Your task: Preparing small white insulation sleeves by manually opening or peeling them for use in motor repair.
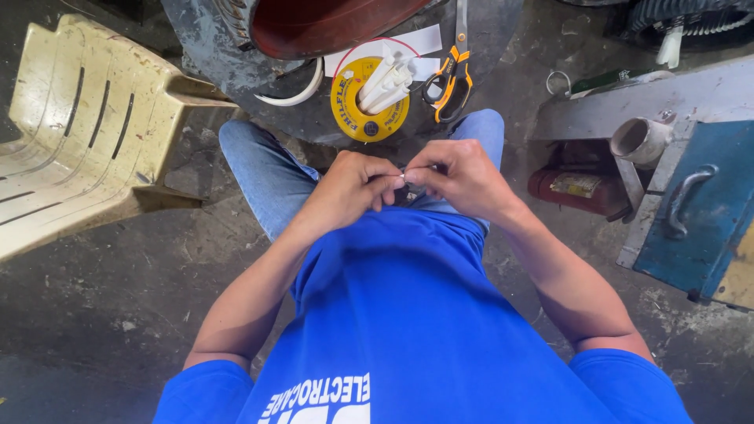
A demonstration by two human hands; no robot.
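My left hand (352,186) and my right hand (459,174) meet above my lap, fingertips pinched together on a tiny light-coloured piece (404,177) that is mostly hidden between them. Just beyond my knees, on a dark round surface (236,67), stands a yellow spool (366,102) with several white tubes (387,81) sticking out of its centre. Orange-and-black scissors (451,78) lie to the right of the spool, beside a white paper strip (416,39).
A cream plastic chair (86,126) lies tipped at the left. A blue metal box with a handle (691,212) stands at the right, with a red cylinder (573,188) beside it and a grey pipe fitting (638,140) on top. The floor is dark stained concrete.
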